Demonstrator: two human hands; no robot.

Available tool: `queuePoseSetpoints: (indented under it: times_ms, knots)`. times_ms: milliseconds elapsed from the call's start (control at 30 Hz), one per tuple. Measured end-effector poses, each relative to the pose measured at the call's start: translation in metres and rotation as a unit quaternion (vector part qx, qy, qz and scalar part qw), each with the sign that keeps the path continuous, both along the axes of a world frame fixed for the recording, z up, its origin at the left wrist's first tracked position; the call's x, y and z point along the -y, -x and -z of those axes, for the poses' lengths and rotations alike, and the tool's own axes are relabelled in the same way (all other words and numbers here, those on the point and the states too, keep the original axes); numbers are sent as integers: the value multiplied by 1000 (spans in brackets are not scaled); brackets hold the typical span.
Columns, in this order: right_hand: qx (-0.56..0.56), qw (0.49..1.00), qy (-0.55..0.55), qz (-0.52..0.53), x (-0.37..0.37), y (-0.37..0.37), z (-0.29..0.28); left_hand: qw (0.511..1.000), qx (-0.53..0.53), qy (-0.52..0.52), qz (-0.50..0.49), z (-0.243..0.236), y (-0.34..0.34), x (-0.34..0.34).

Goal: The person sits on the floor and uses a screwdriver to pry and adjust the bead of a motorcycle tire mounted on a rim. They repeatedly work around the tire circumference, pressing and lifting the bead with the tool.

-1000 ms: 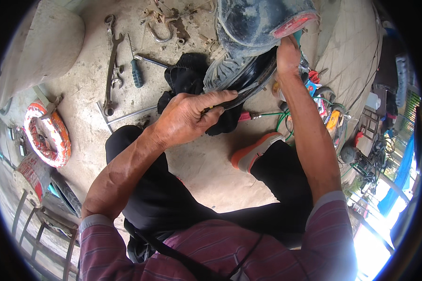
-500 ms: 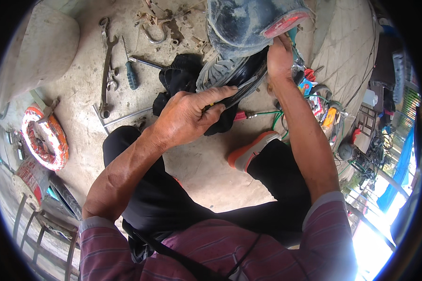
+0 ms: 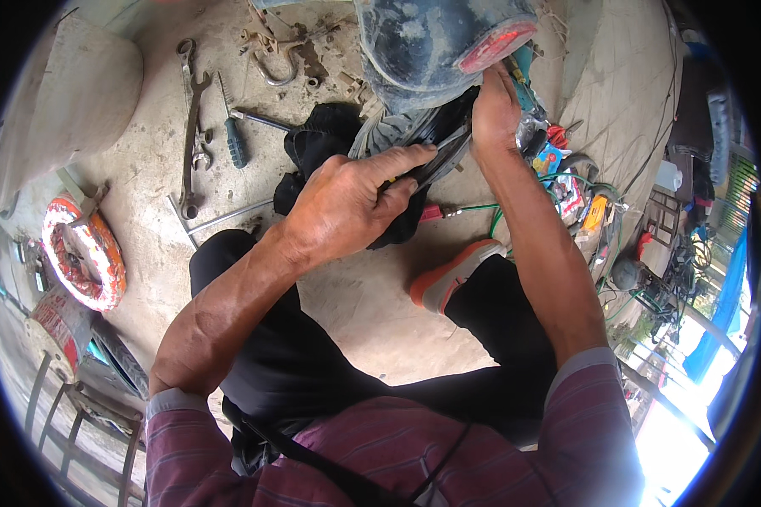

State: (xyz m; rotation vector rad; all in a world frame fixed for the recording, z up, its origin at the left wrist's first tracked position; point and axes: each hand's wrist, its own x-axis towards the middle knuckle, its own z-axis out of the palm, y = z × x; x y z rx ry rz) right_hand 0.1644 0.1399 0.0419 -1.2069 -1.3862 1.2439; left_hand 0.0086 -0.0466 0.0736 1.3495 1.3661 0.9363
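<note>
A worn black tyre (image 3: 389, 133) sits under a muddy dark mudguard (image 3: 414, 51) with a red reflector (image 3: 497, 46). My left hand (image 3: 342, 203) is closed around a thin metal-shafted tool (image 3: 453, 143); a bit of yellow shows between its fingers. The shaft reaches into the tyre's near edge. Curled against the tyre's right side, just below the reflector, is my right hand (image 3: 494, 118); its fingertips are partly hidden. Black cloth (image 3: 321, 139) lies bunched left of the tyre.
Left on the concrete lie long spanners (image 3: 192, 127), a screwdriver (image 3: 236, 144) and a T-handle wrench (image 3: 228, 218). An orange-white ring (image 3: 83, 253) rests farther left. Cables and an orange-yellow tool (image 3: 596, 215) clutter the right. My shoe (image 3: 457, 275) stands near a red-handled item (image 3: 431, 212).
The mudguard has shifted a little to the left, and my right hand has moved left with it. My left hand keeps its hold on the tool, whose shaft remains at the tyre's edge.
</note>
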Motion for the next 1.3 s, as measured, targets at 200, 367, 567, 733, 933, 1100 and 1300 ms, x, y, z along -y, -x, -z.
queuePoseSetpoints:
  times_ms: [200, 367, 567, 733, 933, 1100, 1300]
  knots:
    - [-37, 998, 45, -39, -23, -27, 33, 997, -24, -62, -29, 2, -6, 9]
    - [8, 994, 113, 5, 2, -1, -20, 997, -66, 37, -13, -25, -5, -15]
    - [26, 995, 94, -29, -2, -11, -19, 997, -46, -33, -52, -18, -12, -1]
    - [-2, 992, 122, -24, -2, -9, -20, 997, -69, 24, -39, -31, -14, -13]
    - [-44, 987, 144, -46, 0, -15, -12, 997, -49, 20, -63, -32, -20, 3]
    - [-69, 988, 126, -47, 7, -15, -5, 996, -61, 39, -57, -35, -21, -20]
    - [-59, 990, 100, -84, 6, -19, -7, 997, -38, -22, -66, -23, -14, 15]
